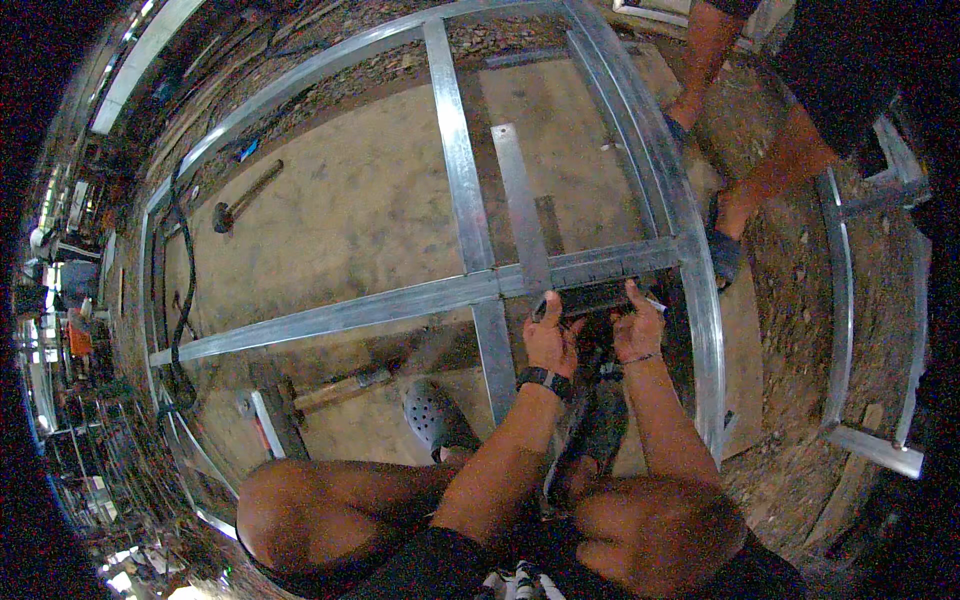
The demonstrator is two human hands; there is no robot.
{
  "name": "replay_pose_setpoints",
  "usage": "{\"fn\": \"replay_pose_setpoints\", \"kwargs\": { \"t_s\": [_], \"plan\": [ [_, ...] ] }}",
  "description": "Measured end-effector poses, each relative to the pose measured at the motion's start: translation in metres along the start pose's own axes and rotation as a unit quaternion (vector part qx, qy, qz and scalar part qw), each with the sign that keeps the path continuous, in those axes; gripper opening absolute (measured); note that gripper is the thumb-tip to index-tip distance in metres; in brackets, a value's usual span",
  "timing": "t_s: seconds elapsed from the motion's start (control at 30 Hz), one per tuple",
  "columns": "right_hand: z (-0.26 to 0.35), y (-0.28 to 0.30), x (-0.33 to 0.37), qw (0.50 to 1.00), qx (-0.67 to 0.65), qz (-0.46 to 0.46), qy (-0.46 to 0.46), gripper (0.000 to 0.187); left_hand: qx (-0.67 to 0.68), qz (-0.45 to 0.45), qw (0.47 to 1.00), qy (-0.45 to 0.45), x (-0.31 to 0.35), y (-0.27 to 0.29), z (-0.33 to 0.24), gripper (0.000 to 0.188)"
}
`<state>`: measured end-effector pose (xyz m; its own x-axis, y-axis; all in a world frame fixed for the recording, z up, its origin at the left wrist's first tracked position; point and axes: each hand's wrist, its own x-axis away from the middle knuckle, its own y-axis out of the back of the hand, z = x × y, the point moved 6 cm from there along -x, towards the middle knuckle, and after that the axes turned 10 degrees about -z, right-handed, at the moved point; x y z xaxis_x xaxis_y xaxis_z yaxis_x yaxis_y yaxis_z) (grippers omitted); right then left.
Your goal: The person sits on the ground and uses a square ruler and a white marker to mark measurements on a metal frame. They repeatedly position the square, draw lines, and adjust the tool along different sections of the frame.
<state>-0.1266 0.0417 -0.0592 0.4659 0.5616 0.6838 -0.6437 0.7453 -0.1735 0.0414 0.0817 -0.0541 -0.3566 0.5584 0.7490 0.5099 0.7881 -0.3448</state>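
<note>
A try square [518,200] with a long silver blade and a dark stock lies against the metal frame [370,308]. Its blade crosses over the middle bar and points away from me. My left hand [550,345] grips the left end of the stock, thumb on top. At the stock's other end, my right hand [638,332] is closed with its thumb up. A small whitish stick-like thing [655,304] pokes out beside the right fingers; its kind is unclear. Most fingertips of both hands are hidden under the stock.
A hammer [245,198] lies on the board inside the frame, at left. A dark cable [180,290] hangs over the left rail. A second tool with a wooden handle [335,390] lies nearer. Another person's feet [725,225] stand beyond the right rail, near more metal bars [842,300].
</note>
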Motion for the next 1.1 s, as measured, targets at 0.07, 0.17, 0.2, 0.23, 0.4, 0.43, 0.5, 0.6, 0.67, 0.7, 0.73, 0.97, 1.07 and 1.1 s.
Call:
{"fn": "replay_pose_setpoints", "kwargs": {
  "t_s": [0.07,0.17,0.2,0.23,0.4,0.43,0.5,0.6,0.67,0.7,0.73,0.97,1.07,1.1],
  "plan": [
    [0.0,-0.002,0.003,1.0,0.009,0.002,-0.018,0.026,-0.036,0.047,0.997,-0.044,-0.001,0.002,0.002,0.038],
    [0.001,-0.007,0.012,0.999,0.008,0.025,-0.048,0.024,-0.025,0.056,0.996,-0.059,-0.01,0.01,0.008,0.039],
    [0.001,-0.008,0.015,0.998,0.005,0.026,-0.054,0.024,-0.025,0.05,0.997,-0.056,-0.011,0.012,0.009,0.038],
    [0.0,-0.01,0.018,0.998,0.002,0.027,-0.061,0.023,-0.026,0.043,0.997,-0.054,-0.013,0.014,0.01,0.038],
    [-0.004,0.008,-0.004,0.999,0.011,0.019,-0.035,0.021,0.005,0.033,0.999,-0.031,-0.002,0.003,0.008,0.037],
    [-0.005,0.01,-0.006,0.999,0.019,0.015,-0.035,0.022,0.019,0.025,0.999,-0.016,0.001,0.0,0.007,0.037],
    [-0.006,0.007,-0.006,1.0,0.003,0.012,-0.012,0.022,0.03,-0.014,0.999,0.037,0.006,-0.002,0.003,0.037],
    [-0.007,0.007,-0.008,1.0,0.007,0.003,-0.008,0.028,0.022,-0.047,0.998,0.04,0.017,-0.005,-0.005,0.037],
    [-0.008,0.007,-0.007,1.0,0.019,0.003,-0.022,0.028,0.038,-0.043,0.997,0.052,0.011,-0.001,-0.003,0.035],
    [-0.008,0.008,-0.005,0.999,0.026,0.007,-0.033,0.025,0.046,-0.043,0.996,0.057,0.006,0.003,0.0,0.034],
    [-0.008,0.007,-0.002,0.998,0.033,0.011,-0.044,0.022,0.039,-0.038,0.997,0.058,0.002,0.007,0.002,0.034],
    [-0.006,0.003,-0.003,1.0,0.002,-0.016,-0.008,0.034,0.016,-0.021,0.999,0.031,0.001,0.004,0.004,0.034],
    [-0.008,0.004,-0.004,1.0,0.005,-0.005,-0.023,0.03,0.011,-0.025,0.999,0.046,0.001,0.006,0.003,0.031],
    [-0.008,0.005,-0.003,0.999,0.014,0.002,-0.032,0.025,0.001,-0.016,1.0,0.025,0.0,0.008,0.001,0.03]
  ]
}}
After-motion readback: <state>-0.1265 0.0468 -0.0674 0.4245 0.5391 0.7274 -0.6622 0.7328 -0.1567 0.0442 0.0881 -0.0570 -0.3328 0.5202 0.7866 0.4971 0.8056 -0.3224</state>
